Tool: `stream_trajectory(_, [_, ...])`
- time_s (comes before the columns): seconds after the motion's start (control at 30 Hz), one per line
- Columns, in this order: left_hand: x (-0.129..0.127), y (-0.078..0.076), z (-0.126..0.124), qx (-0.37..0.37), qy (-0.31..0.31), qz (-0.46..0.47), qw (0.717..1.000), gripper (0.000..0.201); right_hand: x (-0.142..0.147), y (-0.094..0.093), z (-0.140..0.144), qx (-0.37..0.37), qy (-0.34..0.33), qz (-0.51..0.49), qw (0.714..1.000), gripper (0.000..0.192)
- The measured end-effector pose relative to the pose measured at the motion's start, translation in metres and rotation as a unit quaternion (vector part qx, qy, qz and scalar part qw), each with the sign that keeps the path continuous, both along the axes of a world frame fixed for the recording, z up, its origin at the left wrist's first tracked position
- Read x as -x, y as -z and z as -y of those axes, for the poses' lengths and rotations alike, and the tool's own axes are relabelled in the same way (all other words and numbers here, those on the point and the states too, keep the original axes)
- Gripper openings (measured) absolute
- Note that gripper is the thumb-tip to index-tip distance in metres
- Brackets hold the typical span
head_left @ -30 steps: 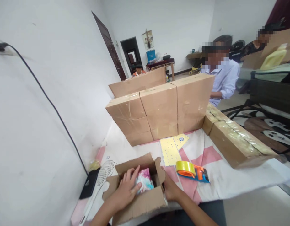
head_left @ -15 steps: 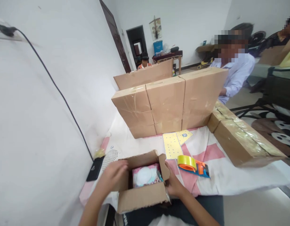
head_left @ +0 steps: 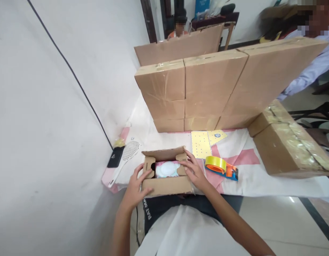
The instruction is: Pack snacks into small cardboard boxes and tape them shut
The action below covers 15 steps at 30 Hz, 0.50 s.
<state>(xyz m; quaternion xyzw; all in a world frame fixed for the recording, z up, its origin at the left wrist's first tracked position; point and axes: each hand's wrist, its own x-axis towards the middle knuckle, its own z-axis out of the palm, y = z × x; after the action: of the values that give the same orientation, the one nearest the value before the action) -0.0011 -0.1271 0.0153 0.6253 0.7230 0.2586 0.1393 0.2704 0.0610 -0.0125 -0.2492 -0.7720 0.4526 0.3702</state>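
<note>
Both hands are unclenched: the left hand (head_left: 136, 185) rests on the left end flap (head_left: 149, 166) of the box (head_left: 168, 187), and the right hand (head_left: 196, 173) rests on the right end flap (head_left: 182, 170). The right end flap, upright half a second ago, now turns inward, as does the left. The pack (head_left: 167, 169) lies inside the box, its middle exposed; the covering therefore appears partial. The tape dispenser (head_left: 215, 164) sits right of the box, untouched.
</note>
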Motion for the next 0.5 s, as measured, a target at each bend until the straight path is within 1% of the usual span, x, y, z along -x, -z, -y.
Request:
stream_trajectory(0.07, [0.009, -0.005, 0.011, 0.024, 0.044, -0.048, 0.998, 0.096, 0.004, 0.003, 0.002, 0.02, 0.02, -0.023, 0.999, 0.044])
stream_trajectory(0.1, [0.012, -0.007, 0.016, 0.03, 0.058, -0.07, 0.995, 0.101, 0.005, 0.005, 0.004, 0.032, 0.028, -0.038, 0.998, 0.052])
stream_trajectory(0.13, [0.015, -0.008, 0.022, 0.031, 0.067, -0.087, 0.993, 0.1, 0.007, 0.007, 0.006, 0.045, 0.034, -0.054, 0.997, 0.061])
stream_trajectory(0.17, [0.015, -0.009, 0.025, 0.024, 0.071, -0.095, 0.993, 0.092, 0.008, 0.009, 0.008, 0.057, 0.038, -0.067, 0.995, 0.067])
stream_trajectory(0.23, [0.012, -0.008, 0.025, -0.005, 0.056, -0.08, 0.995, 0.066, 0.01, 0.009, 0.011, 0.073, 0.039, -0.078, 0.994, 0.076])
stream_trajectory(0.27, [0.008, -0.006, 0.021, -0.025, 0.029, -0.058, 0.998, 0.054, 0.01, 0.007, 0.01, 0.072, 0.037, -0.079, 0.994, 0.079])
stream_trajectory(0.3, [0.004, -0.005, 0.014, -0.048, -0.014, -0.032, 0.998, 0.047, 0.011, 0.004, 0.009, 0.069, 0.033, -0.077, 0.994, 0.082])
stream_trajectory(0.37, [-0.007, -0.002, -0.004, -0.088, -0.134, 0.025, 0.987, 0.043, 0.009, -0.004, 0.004, 0.056, 0.02, -0.063, 0.996, 0.079])
stream_trajectory(0.4, [-0.013, -0.001, -0.014, -0.099, -0.196, 0.05, 0.974, 0.048, 0.007, -0.008, 0.001, 0.045, 0.01, -0.056, 0.997, 0.073])
stream_trajectory(0.43, [-0.018, 0.0, -0.022, -0.101, -0.242, 0.072, 0.962, 0.059, 0.005, -0.012, -0.002, 0.036, 0.003, -0.053, 0.998, 0.065])
stream_trajectory(0.47, [-0.022, 0.0, -0.029, -0.098, -0.272, 0.086, 0.953, 0.07, 0.002, -0.016, -0.005, 0.026, 0.0, -0.05, 0.998, 0.057])
stream_trajectory(0.5, [-0.026, -0.001, -0.034, -0.093, -0.284, 0.09, 0.95, 0.076, -0.002, -0.018, -0.007, 0.012, -0.001, -0.042, 0.999, 0.052])
